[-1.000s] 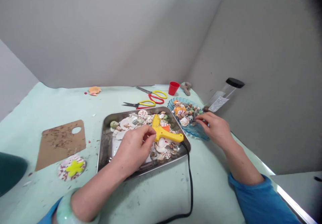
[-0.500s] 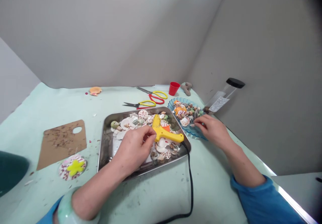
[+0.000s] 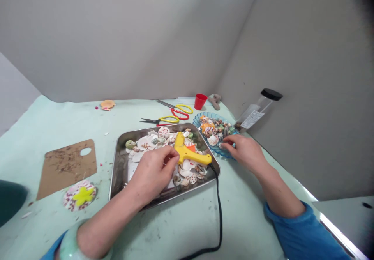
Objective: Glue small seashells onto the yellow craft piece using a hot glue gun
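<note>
A steel tray [image 3: 118, 174] holds several seashells and a yellow glue gun [image 3: 188, 152] with a black cord [image 3: 217, 209]. My left hand [image 3: 153, 172] rests over the shells in the tray, its fingertips curled together beside the glue gun's nozzle end; what they pinch is hidden. My right hand [image 3: 244, 151] reaches into the near edge of a blue glass dish [image 3: 204, 116] full of small coloured shells, fingers bent down onto the shells.
Two yellow-and-red scissors [image 3: 175, 114] lie behind the tray. A red cup [image 3: 200, 101] stands at the back. A brown card [image 3: 67, 166] and a shell disc with a yellow flower [image 3: 80, 195] lie left. A clear tube with a black cap [image 3: 258, 110] leans on the right wall.
My right hand has slid a little toward me along the blue dish's edge. The left hand has stayed in place by the glue gun.
</note>
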`<state>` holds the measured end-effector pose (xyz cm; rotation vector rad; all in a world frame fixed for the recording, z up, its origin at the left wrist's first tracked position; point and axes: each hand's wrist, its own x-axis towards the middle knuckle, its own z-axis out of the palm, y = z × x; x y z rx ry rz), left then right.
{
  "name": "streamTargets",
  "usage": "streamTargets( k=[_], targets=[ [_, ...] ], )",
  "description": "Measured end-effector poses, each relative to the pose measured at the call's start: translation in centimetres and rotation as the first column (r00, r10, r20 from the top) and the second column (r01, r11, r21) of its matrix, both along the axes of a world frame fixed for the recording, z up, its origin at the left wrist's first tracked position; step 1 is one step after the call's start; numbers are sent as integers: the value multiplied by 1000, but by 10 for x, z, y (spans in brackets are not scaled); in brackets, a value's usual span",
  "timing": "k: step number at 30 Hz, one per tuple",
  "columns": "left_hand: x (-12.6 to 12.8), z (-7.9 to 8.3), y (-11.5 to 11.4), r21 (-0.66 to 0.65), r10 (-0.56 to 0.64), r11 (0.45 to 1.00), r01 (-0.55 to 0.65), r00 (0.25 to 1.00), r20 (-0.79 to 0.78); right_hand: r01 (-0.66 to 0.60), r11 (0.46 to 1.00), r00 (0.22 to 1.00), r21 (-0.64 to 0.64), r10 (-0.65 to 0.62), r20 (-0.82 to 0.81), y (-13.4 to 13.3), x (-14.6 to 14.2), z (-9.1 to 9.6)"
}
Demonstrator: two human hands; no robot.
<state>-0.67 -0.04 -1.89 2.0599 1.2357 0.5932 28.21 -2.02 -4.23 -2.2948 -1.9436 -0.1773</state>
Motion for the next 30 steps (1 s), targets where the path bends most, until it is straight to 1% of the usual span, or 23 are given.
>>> streamTargets(
  k=[4,6,9,12,16,19,25,30],
  targets=[
    [1,1,1,1,3,1000,-3,1000,-9,-11,1000,1000,-19,10,-20,1,-4,-7],
    [1,0,1,-3,5,1000,-5,1000,-10,-8,1000,999,-15,7,-33,1,-4,-7],
    [1,-1,1,-1,-3,1000,3,1000,-7,26,999,998,28,-25,-50,3,-3,-1],
    [0,-1,1,0,-7,1000,7,1000,-6,67,993,997,93,-63,-45,11,-8,8],
    [0,-1,0,-11,-11,1000,11,1000,1,62,991,998,117,-61,-18,25,-20,14],
    [0,-2,0,-22,-18,1000,18,1000,25,65,992,998,110,-66,4,31,-25,12],
    [0,0,0,-28,-10,1000,11,1000,17,67,992,997,111,-71,32,34,-24,4],
    [1,0,2,-40,-8,999,9,1000,13,55,989,998,140,-55,-2,33,-22,3]
  ],
)
